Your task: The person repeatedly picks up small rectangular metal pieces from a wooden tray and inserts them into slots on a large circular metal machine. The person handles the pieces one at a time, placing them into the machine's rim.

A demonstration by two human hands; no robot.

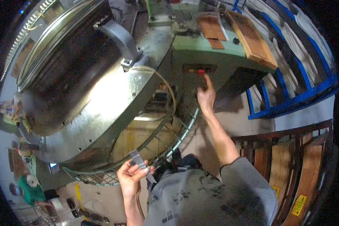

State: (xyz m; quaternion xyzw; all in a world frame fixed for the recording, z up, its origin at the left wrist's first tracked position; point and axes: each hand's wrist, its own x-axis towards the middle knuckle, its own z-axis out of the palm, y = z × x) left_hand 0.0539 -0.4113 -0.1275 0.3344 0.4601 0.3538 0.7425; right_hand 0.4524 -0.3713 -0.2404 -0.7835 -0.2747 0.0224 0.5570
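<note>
Metal machine [101, 109] | grey strip [139, 161] pinched between left fingers [127, 167] and thumb | right fingers [208, 81] free, near red button [200, 71]

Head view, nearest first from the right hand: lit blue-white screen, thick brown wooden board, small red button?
1. Small red button: just past the right hand.
2. Thick brown wooden board: upper right.
3. Lit blue-white screen: lower left.

The left hand [132, 178] holds a grey strip [138, 159].
</note>
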